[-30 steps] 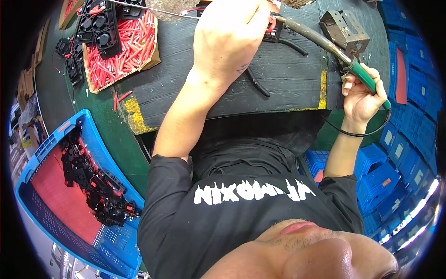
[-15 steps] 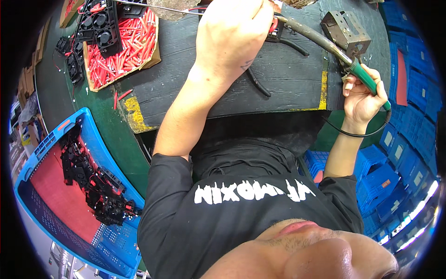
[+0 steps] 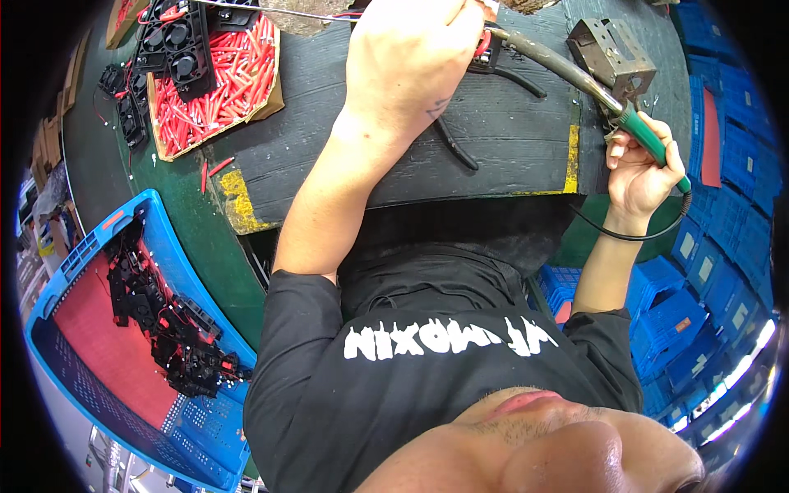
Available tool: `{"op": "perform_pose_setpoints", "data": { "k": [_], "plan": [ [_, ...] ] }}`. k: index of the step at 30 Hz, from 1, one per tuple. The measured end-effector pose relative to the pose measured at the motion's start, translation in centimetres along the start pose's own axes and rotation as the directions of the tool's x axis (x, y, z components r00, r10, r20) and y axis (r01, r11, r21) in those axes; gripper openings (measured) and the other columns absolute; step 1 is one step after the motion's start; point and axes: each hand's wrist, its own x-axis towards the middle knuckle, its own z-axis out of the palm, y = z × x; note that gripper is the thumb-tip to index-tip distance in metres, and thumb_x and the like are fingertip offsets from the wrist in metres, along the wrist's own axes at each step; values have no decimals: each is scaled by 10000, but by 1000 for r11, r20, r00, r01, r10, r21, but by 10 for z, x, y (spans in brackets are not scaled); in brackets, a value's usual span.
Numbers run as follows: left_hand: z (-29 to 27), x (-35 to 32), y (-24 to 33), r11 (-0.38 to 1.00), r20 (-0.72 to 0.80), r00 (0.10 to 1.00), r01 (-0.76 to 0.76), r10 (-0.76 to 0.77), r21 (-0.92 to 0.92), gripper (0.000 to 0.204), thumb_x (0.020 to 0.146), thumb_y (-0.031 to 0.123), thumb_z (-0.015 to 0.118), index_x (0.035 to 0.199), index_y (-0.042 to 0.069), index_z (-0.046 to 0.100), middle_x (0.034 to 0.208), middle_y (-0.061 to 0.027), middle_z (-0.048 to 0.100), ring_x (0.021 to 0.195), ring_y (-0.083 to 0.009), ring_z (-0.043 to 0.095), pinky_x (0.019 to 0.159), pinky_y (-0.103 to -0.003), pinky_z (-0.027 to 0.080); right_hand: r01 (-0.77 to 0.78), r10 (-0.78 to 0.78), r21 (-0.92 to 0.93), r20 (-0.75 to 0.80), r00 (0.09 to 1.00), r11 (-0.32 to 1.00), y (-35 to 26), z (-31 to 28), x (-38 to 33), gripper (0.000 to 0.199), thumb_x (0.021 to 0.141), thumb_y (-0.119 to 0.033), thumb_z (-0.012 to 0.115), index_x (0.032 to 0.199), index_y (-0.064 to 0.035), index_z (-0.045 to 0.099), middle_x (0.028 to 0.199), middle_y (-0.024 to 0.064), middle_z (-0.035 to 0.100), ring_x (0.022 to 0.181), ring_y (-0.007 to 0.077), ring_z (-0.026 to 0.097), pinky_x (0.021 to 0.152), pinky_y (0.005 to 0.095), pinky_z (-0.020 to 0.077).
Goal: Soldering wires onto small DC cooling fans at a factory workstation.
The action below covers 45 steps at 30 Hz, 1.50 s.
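Note:
My right hand (image 3: pixel 641 181) is closed round the green handle of a soldering iron (image 3: pixel 643 135). The iron's metal shaft slopes up and left, and its tip end lies beside the fingers of my left hand (image 3: pixel 411 70). That left hand is closed, its back toward me, over the far middle of the bench. Thin silvery solder wire (image 3: pixel 283 11) runs into it from the left; the fingertips are hidden. Pliers with dark handles (image 3: pixel 457 148) lie under and beside it. A bit of red (image 3: pixel 483 43) shows between the left fingers and the iron.
A metal stand (image 3: pixel 612 62) is beyond the iron. At left, a cardboard box (image 3: pixel 267 111) holds many red tubes, with black fan units (image 3: pixel 177 53) on it. Lower left is a blue crate (image 3: pixel 152 222) with black parts. Blue bins (image 3: pixel 666 312) stand at right.
The left hand and forearm have shifted very slightly, and the solder wire lies at a slightly different angle. The right hand and the iron hold their place.

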Motion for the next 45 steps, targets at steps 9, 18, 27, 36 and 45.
{"op": "perform_pose_setpoints", "data": {
  "k": [9,18,27,36,45],
  "plan": [
    [2,-3,-1,994,6,999,-43,43,98,118,777,88,592,853,1,616,814,-102,558,816,-273,583,748,-352,475,1,-1,-21,-12,1000,1000,0,0,0,515,981,-421,338,1105,3,604,798,176,651,617,224,598,492,288,452],
    [1,-2,2,997,15,1000,3,-4,75,135,780,86,589,870,-11,618,813,-114,566,820,-281,587,747,-355,484,-1,1,-6,-4,1000,1000,0,-1,1,508,983,-411,336,1101,2,607,795,176,651,618,221,598,493,289,453],
    [1,-5,1,997,4,1000,-13,13,70,146,798,90,585,895,-12,625,827,-119,578,840,-285,603,767,-362,488,-6,5,-21,-23,1000,1000,1,3,0,506,982,-409,333,1095,1,608,791,176,650,611,221,594,487,287,446],
    [-4,-2,1,996,7,999,46,-46,-75,156,801,77,563,928,30,642,859,-112,603,844,-283,609,783,-371,489,-2,4,49,-29,1000,999,0,0,-2,523,976,-422,328,1092,5,608,788,176,645,620,215,590,476,281,438],
    [4,-14,-6,936,-242,958,62,-153,-347,249,786,-28,642,1024,40,672,976,-142,671,930,-306,645,843,-362,496,38,-32,139,-50,998,990,8,5,-16,520,973,-401,331,1102,15,615,804,184,651,632,220,591,475,288,441]
  ]
}}
